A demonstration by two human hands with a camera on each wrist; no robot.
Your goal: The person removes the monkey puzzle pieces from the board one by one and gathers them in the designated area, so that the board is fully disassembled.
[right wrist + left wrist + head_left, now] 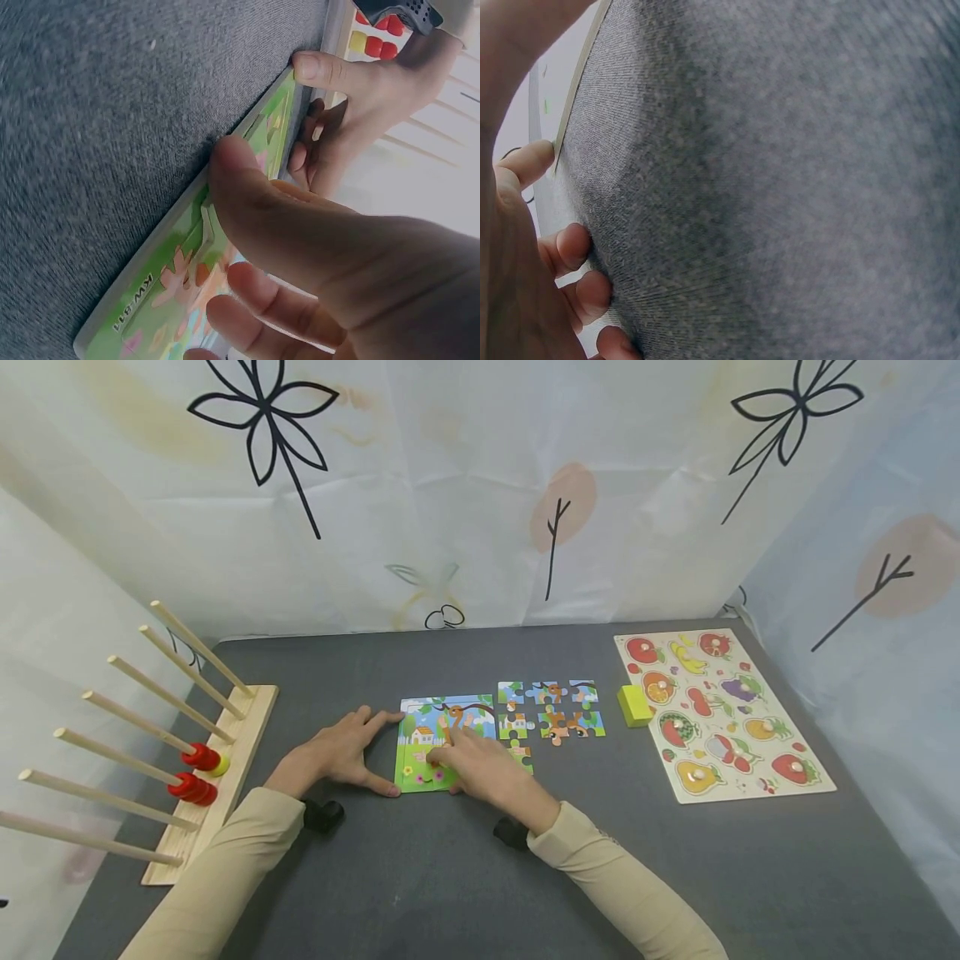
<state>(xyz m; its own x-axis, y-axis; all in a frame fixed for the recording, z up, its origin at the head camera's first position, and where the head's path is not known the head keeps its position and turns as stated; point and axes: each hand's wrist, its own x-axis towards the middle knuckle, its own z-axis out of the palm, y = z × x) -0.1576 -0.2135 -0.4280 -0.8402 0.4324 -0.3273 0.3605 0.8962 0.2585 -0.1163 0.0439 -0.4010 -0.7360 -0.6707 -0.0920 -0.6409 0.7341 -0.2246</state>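
A picture puzzle board (418, 758) with a house, flowers and a brown animal lies flat on the grey table. My left hand (339, 750) spans its left side, with the index finger near the far corner and the thumb at the near corner. Over the board's right part is my right hand (486, 767), fingertips down on the picture. Its thumb (240, 169) rests at the board's near edge in the right wrist view, and the other fingers bend over the surface. Several loose jigsaw pieces (555, 724) lie to the right, one partly hidden by the right hand.
At the left stands a wooden peg rack (255, 710) with red rings (192, 789) and a yellow ring on slanting rods. On the right lies a fruit picture board (716, 760) with a yellow block (634, 706) at its left edge. Printed cloth walls (465, 510) enclose the table.
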